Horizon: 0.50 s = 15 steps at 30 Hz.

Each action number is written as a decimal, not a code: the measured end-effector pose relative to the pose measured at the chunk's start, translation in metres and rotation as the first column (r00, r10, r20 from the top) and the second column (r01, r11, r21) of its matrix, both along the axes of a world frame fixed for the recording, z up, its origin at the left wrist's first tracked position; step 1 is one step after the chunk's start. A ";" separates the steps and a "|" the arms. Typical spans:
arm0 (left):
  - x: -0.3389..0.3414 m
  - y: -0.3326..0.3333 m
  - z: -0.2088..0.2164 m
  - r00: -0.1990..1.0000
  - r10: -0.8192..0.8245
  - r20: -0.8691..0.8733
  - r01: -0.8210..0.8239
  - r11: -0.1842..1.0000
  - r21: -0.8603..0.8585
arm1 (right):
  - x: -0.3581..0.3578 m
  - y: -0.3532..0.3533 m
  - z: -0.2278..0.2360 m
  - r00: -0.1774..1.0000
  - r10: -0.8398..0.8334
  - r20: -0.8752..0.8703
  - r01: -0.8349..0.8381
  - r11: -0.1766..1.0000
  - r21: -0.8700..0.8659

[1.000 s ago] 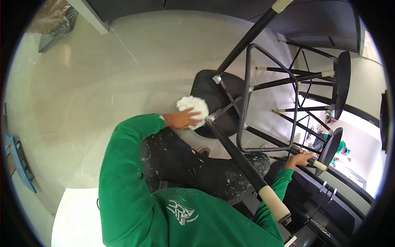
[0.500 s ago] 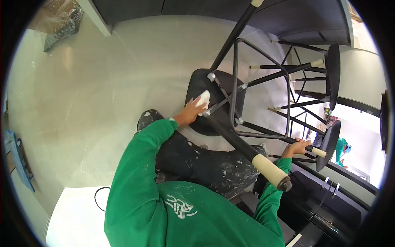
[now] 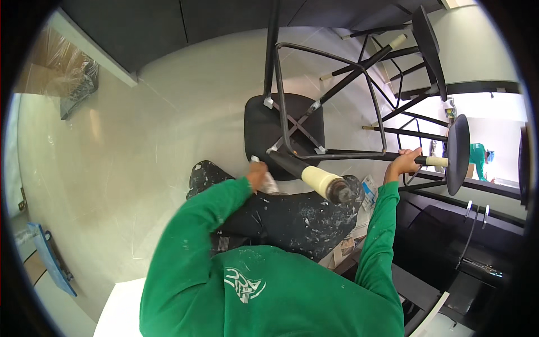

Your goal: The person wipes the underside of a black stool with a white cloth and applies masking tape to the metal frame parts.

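An upturned black stool stands before me, its seat [image 3: 256,121] low near the floor and its legs pointing up toward me. Its leg ends carry bands of cream tape [image 3: 318,178], and a bent metal footrest frame [image 3: 384,126] joins the legs. My left hand [image 3: 257,175] is closed on a crumpled white cloth [image 3: 269,184] at the seat's near left edge, above my paint-spotted trousers. Whether the cloth touches the seat is unclear. My right hand [image 3: 404,163] is wrapped round the right-hand leg, just below its tape band.
Two more upturned black stools [image 3: 459,154] stand at the right. A dark cabinet [image 3: 236,17] runs along the far side. Newspaper [image 3: 368,194] lies by my right knee. Plastic-wrapped boxes [image 3: 56,70] stand far left. A person in green [image 3: 478,160] works beyond the right-hand opening.
My left hand has drawn the cloth from the seat's underside to its near edge. My right hand still holds the leg. The view has shifted, and the stool sits at another angle.
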State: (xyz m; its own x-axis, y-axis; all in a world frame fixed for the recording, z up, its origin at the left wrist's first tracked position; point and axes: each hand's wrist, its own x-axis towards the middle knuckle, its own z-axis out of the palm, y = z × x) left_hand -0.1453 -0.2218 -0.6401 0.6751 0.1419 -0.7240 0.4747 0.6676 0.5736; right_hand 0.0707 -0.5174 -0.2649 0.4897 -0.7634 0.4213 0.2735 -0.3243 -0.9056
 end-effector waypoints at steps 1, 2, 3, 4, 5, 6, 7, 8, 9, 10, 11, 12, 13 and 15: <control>0.012 -0.034 -0.009 0.996 0.090 -0.024 -0.093 0.964 -0.250 | 0.000 0.005 -0.001 1.000 0.007 0.010 -0.007 1.000 -0.008; 0.022 -0.065 -0.020 0.986 0.155 -0.057 -0.164 0.880 -0.445 | -0.001 0.013 -0.003 1.000 0.018 0.014 -0.018 1.000 -0.016; 0.034 -0.091 -0.029 0.977 0.202 -0.075 -0.208 0.794 -0.572 | 0.001 0.017 -0.003 0.999 0.024 0.024 -0.023 0.999 -0.025; 0.048 -0.107 -0.036 0.965 0.249 -0.078 -0.236 0.707 -0.666 | 0.014 0.009 -0.009 0.999 0.014 0.033 -0.015 0.999 0.030; 0.055 -0.109 -0.045 0.956 0.285 -0.074 -0.251 0.658 -0.710 | 0.022 0.015 -0.014 0.995 0.079 0.053 -0.080 0.997 0.005; 0.059 -0.095 -0.058 0.945 0.323 -0.054 -0.261 0.640 -0.722 | 0.030 0.032 -0.016 0.994 0.079 0.068 -0.084 0.994 0.063; 0.058 -0.069 -0.076 0.938 0.346 -0.019 -0.258 0.662 -0.703 | 0.033 0.053 -0.019 0.994 0.079 0.071 -0.087 0.989 0.121; 0.034 -0.084 -0.076 0.961 0.270 -0.064 -0.242 0.699 -0.673 | 0.021 0.027 -0.021 0.993 0.096 0.072 -0.100 0.993 0.059; 0.012 -0.082 -0.076 0.979 0.194 -0.062 -0.191 0.775 -0.603 | 0.010 0.005 -0.018 0.989 0.124 0.080 -0.124 0.992 0.004; -0.002 -0.052 -0.076 0.988 0.149 -0.027 -0.144 0.867 -0.476 | 0.005 0.003 -0.012 0.991 0.105 0.082 -0.106 0.994 0.011; -0.016 -0.022 -0.079 0.995 0.101 0.017 -0.091 0.949 -0.303 | 0.003 -0.012 -0.014 0.985 0.113 0.128 -0.116 0.993 0.015; -0.022 0.021 -0.080 0.996 0.057 0.072 -0.052 0.996 -0.073 | 0.005 -0.020 -0.015 0.985 0.112 0.131 -0.115 0.993 0.020; -0.020 0.073 -0.080 0.992 0.008 0.123 -0.034 0.978 0.206 | 0.007 -0.017 -0.016 0.984 0.119 0.133 -0.125 0.991 0.038; 0.007 0.145 -0.061 0.988 -0.064 0.141 -0.026 0.828 0.560 | 0.011 0.007 -0.012 0.975 0.139 0.173 -0.151 0.987 0.060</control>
State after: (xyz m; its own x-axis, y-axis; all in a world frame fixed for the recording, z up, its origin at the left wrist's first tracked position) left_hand -0.1379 -0.0771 -0.7011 0.7738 0.4776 -0.4161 0.3637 0.2028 0.9092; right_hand 0.0819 -0.5103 -0.2767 0.5249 -0.7208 0.4526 0.4625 -0.2048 -0.8626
